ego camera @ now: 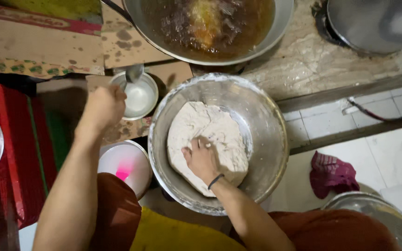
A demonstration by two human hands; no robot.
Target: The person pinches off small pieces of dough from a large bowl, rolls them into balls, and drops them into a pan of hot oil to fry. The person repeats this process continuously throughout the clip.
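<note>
My right hand [202, 159] presses, fingers curled, into the pale dough [208, 146] filling the steel mixing bowl [266, 139]. Left of that bowl, my left hand [102, 108] grips a spoon [132, 74] over a small white bowl [140, 97].

Your arms were bare from the hands up, with no sleeves showing anywhere in view. Your left hand [102, 108] carried no ring or band that could be seen. Your right hand [202, 159] had bits of pale dough stuck to the fingers, and a thin dark band [215, 181] circled its wrist. Below the arms you wore a rust-brown garment [117, 214] over both knees, with a yellow cloth [173, 234] lying between them.
</note>
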